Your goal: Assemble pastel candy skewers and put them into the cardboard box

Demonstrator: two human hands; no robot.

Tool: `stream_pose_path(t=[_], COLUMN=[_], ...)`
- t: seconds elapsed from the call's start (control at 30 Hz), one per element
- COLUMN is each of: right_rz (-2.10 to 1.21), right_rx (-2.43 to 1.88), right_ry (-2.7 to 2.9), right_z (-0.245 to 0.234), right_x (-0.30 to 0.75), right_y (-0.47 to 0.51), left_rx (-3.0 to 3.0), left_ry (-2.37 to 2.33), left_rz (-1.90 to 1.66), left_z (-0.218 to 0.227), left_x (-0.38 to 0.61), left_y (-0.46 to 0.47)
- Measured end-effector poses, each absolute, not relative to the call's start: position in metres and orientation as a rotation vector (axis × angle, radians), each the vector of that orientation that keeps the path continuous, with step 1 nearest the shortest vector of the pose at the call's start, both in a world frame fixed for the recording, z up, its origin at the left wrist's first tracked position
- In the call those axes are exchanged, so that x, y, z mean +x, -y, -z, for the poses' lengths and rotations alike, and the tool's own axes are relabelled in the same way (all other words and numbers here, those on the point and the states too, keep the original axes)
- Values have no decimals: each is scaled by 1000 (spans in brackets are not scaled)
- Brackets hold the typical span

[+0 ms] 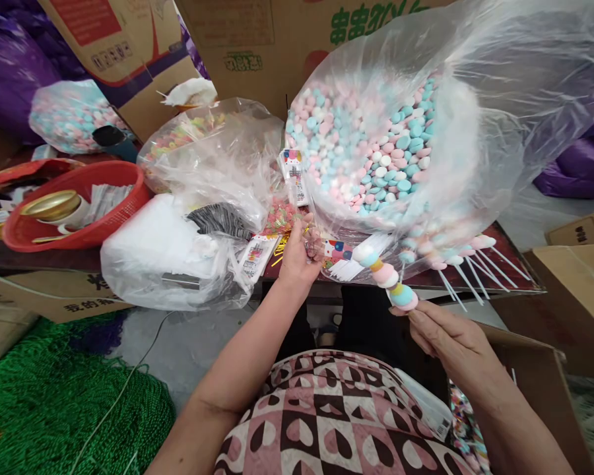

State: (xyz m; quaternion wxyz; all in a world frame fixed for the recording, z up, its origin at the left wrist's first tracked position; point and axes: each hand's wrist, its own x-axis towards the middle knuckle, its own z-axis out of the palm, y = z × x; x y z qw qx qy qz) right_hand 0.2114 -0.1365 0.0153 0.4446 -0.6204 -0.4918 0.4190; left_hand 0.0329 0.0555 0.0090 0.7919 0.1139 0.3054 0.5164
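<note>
A skewer of pink, white, blue and yellow candies [386,274] slants up and to the left from my right hand [450,336], whose fingers are closed around its lower end. My left hand [301,254] is at the table's front edge with its fingers drawn together. Something shiny and see-through shows at those fingertips, too blurred to name. Just beyond that hand lie reddish gummy candies [282,216] and a stack of printed cards [293,177]. More finished candy skewers [455,254], with white sticks, lie in a pile to the right.
A large clear bag of pastel candies [391,158] fills the back right. At the left are a bag of colourful gummies [198,138], a clear bag with white contents [163,254] and a red basket [74,241]. Cardboard boxes [579,284] stand at right; green cord [79,402] covers the floor.
</note>
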Motion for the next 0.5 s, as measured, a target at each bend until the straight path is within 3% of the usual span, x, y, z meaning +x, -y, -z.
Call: stream_pose_path(t=[0.33,0.5], right_rz=[-728,-723], right_rx=[-1704,-1702], right_ry=[1523,1524], right_z=[-30,-27], right_x=[227,233], right_y=[139,143], left_rx=[361,418], left_ry=[-701,-733], left_rz=[-1081,-1061], left_z=[-15,-13], left_x=[44,46], left_y=[-48,-45])
